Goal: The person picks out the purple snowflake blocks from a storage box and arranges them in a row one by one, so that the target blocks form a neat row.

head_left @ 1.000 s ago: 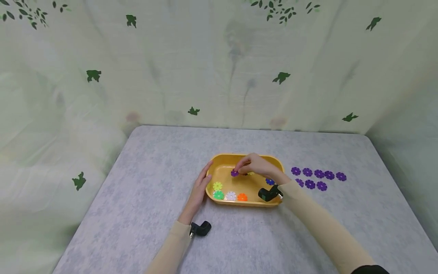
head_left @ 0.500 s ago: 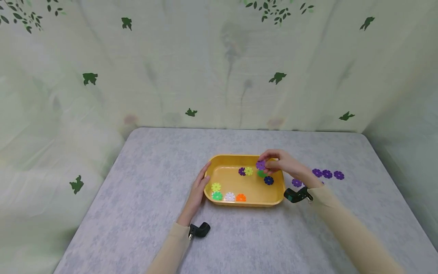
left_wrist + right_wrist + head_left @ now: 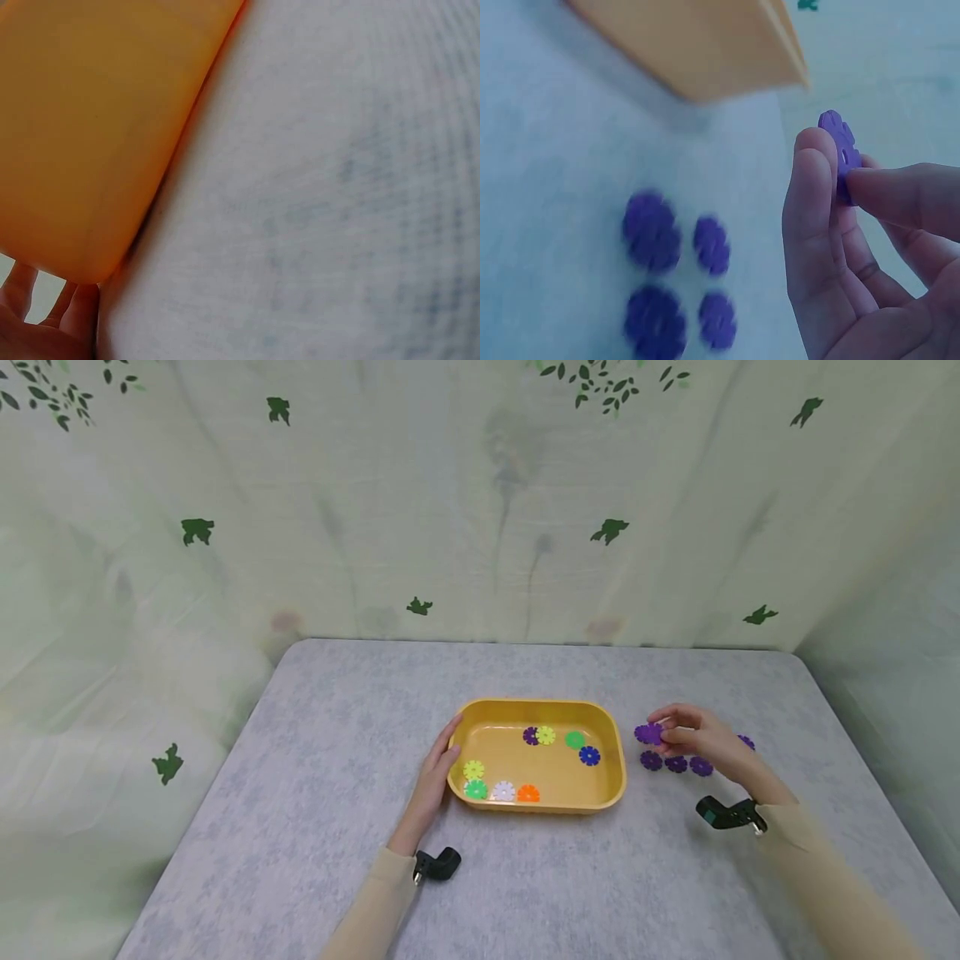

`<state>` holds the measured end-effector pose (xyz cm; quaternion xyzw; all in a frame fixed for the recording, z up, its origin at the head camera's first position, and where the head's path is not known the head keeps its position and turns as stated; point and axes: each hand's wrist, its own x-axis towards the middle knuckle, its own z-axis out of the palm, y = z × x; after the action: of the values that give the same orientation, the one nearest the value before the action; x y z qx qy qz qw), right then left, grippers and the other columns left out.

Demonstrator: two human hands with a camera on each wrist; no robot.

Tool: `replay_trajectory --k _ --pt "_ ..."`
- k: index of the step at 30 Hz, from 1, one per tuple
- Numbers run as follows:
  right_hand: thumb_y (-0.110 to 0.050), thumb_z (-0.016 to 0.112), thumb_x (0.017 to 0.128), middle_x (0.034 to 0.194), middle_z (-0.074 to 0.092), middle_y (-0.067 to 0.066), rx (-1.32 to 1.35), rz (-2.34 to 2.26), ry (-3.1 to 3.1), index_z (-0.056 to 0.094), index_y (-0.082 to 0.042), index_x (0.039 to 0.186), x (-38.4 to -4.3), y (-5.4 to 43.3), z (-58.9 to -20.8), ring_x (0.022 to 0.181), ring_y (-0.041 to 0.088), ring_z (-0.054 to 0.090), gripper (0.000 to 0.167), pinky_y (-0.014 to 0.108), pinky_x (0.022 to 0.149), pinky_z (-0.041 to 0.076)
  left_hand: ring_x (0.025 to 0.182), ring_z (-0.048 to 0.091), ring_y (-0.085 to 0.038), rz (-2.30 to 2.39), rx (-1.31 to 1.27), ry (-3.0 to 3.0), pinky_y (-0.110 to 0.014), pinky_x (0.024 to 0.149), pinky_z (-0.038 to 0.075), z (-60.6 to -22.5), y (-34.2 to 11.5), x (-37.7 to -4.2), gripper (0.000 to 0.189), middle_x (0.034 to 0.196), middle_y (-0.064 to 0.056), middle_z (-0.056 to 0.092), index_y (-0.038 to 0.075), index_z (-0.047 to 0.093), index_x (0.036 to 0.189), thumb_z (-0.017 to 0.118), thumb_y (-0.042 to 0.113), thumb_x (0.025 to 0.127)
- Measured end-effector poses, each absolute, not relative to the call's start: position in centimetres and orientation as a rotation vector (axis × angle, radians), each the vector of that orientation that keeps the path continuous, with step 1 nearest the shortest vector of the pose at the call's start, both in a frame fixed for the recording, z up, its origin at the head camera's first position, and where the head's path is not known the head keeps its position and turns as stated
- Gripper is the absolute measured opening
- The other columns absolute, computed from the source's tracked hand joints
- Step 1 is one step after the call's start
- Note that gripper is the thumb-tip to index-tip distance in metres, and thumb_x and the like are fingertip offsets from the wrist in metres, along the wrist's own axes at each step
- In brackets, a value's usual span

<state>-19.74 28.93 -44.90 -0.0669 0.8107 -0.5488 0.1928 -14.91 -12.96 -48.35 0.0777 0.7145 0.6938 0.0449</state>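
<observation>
My right hand (image 3: 697,742) pinches a purple snowflake disc (image 3: 840,133) between thumb and fingertips, to the right of the yellow tray (image 3: 619,768). In the right wrist view the disc stands on edge, with purple discs (image 3: 652,234) blurred on the table below. My left hand (image 3: 432,781) rests along the tray's left end, fingers extended against its wall; the left wrist view shows those fingers (image 3: 75,311) at the tray's corner. Inside the tray lie a purple disc (image 3: 530,736) touching a yellow one (image 3: 546,736), and a green disc (image 3: 575,740) beside a blue one (image 3: 589,756).
Along the tray's near left side sit another yellow disc (image 3: 473,769), a green disc (image 3: 476,789), a white disc (image 3: 503,791) and an orange disc (image 3: 528,793). More purple discs (image 3: 676,764) lie in rows on the grey table (image 3: 360,718), partly behind my right hand.
My right hand has moved from inside the tray, over its right end, out to the table on the right, carrying a purple disc. My left hand stays at the tray.
</observation>
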Motion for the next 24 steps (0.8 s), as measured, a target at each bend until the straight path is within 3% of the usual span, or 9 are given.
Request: replay_trajectory --k 5,12,24 --pt "-0.006 0.048 0.099 0.095 0.055 0.015 -0.155 -1.582 2.283 0.044 0.016 0.127 -18.0 32.6 -46.4 0.078 0.016 0.064 0.035 0.027 0.073 0.057 0.141 0.020 -0.011 2.127 0.237 2.168 -0.033 0.115 0.016 -48.4 -12.9 -14.9 0.046 0.154 0.002 0.027 0.015 0.031 0.151 0.036 0.016 0.105" --pt "-0.003 0.046 0.100 0.093 0.059 0.013 -0.100 -1.629 2.344 0.040 0.021 0.124 -16.0 36.2 -48.2 0.076 0.014 0.066 0.035 0.025 0.069 0.057 0.141 0.020 -0.012 2.129 0.240 2.170 -0.034 0.115 0.016 -48.4 -13.0 -14.9 0.046 0.155 0.001 0.026 0.015 0.031 0.151 0.036 0.016 0.105" --pt "-0.002 0.045 0.099 0.092 0.061 0.016 0.065 -1.389 2.521 0.046 0.018 0.121 -15.4 36.8 -48.5 0.071 0.016 0.064 0.030 0.026 0.065 0.057 0.140 0.021 -0.011 2.136 0.238 2.166 -0.032 0.115 0.017 -48.7 -12.9 -15.0 0.046 0.154 0.002 0.027 0.014 0.031 0.151 0.036 0.015 0.105"
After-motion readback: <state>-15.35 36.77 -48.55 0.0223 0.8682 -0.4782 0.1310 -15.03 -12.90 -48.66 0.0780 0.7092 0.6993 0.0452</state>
